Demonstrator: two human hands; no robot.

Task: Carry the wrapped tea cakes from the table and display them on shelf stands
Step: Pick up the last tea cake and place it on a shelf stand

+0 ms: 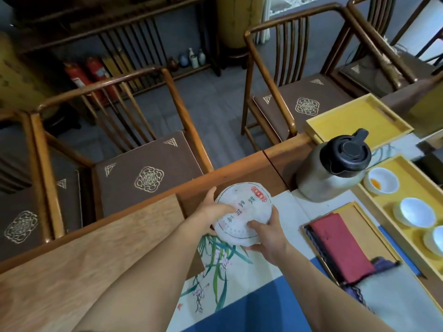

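A round tea cake in white paper with a red seal and printed characters is held over the table's far edge. My left hand grips its left side, thumb lying across the top. My right hand holds its near right rim, fingers under it and thumb on top. Whether the cake touches the table I cannot tell. No shelf or stand is in view.
The wooden table carries a painted cloth runner, a grey thermos jug, yellow trays with white cups and a red folded cloth. Wooden chairs with brown cushions stand beyond the table edge.
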